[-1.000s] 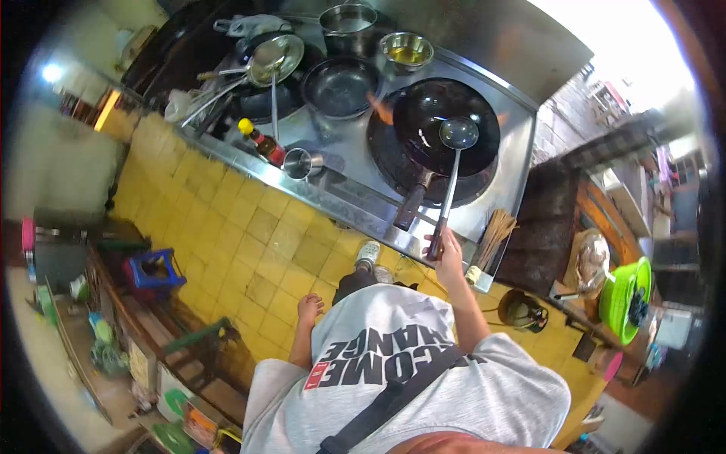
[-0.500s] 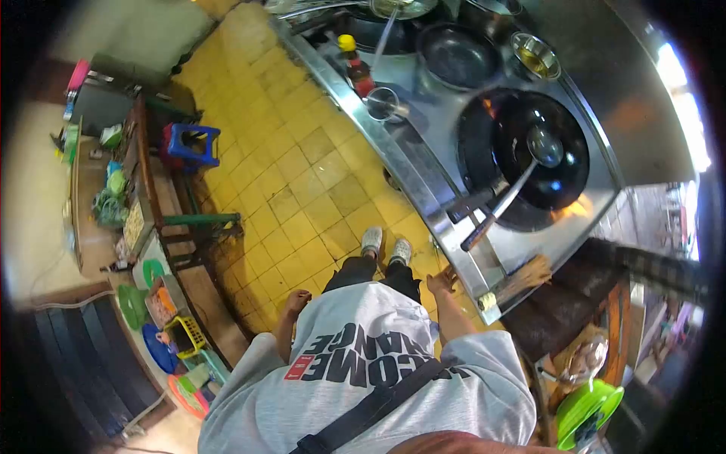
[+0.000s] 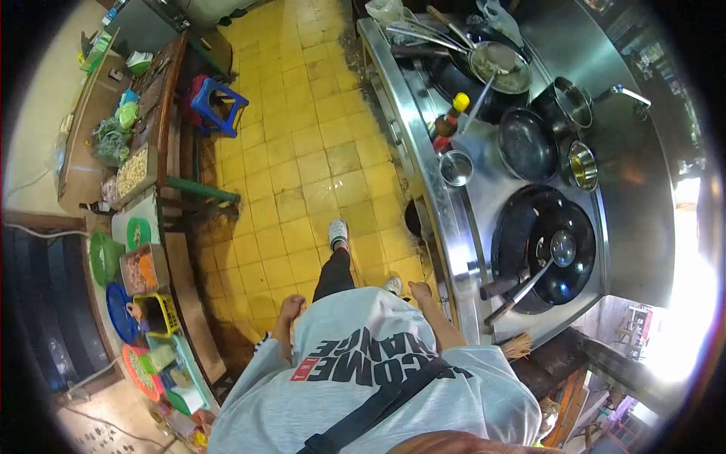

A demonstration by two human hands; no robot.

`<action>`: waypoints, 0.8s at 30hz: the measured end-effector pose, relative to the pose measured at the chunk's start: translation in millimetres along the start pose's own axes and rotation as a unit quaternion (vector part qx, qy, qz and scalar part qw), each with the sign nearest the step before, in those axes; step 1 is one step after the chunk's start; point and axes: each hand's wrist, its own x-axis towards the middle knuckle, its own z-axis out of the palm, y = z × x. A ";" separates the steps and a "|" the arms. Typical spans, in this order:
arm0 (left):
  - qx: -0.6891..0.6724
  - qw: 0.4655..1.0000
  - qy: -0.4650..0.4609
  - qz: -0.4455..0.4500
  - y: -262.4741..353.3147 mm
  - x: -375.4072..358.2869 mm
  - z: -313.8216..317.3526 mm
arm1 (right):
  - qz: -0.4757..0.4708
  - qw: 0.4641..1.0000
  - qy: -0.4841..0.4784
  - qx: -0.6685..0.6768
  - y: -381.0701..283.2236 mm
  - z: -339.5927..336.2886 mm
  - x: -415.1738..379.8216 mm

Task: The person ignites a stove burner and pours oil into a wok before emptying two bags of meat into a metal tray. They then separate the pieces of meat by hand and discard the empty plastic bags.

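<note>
One pan beside the wok

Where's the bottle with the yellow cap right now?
In the head view, the yellow-capped bottle is right of center, near the stove's front edge, just above the metal cup in the picture.

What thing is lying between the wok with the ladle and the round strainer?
A smaller black pan lies between wok and strainer; the head view shows it.

Worn on my head, this wide view faces forward and steeply down past my bare left hand and bare right hand, yellow square-tiled floor farther below, shiny steel stove rightward.
</note>
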 end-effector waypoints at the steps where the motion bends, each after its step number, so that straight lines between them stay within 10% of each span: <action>1: 0.205 0.974 -0.019 0.100 -22.4 19.8 -10.4 | -0.048 0.999 0.017 0.012 -19.6 -1.9 10.3; 3: 0.049 0.995 -0.019 0.084 -47.9 47.6 -27.9 | -0.223 0.962 0.086 0.136 3.8 38.3 99.3; 4: 0.329 0.923 -0.058 0.189 -95.7 97.1 -24.3 | -0.157 0.976 0.069 0.130 -35.0 23.9 80.0; 5: -0.104 0.983 0.073 0.131 -97.0 99.7 -32.8 | -0.094 0.986 0.054 0.125 -84.7 -8.4 61.9; 6: 0.186 0.980 -0.007 0.075 -5.7 71.9 -76.5 | -0.077 0.988 0.042 0.128 -124.4 -28.8 47.8; 7: 0.194 0.978 -0.016 0.079 16.9 82.5 -91.7 | -0.058 0.990 0.027 0.128 -154.1 -41.0 34.9; 11: -0.253 0.954 0.063 -0.150 90.9 147.3 -151.1 | -0.228 0.961 0.093 0.129 -263.3 -65.6 27.9; 24: -0.285 0.958 -0.005 -0.037 300.2 327.6 -228.7 | -0.417 0.848 0.234 0.228 -571.2 -157.7 71.3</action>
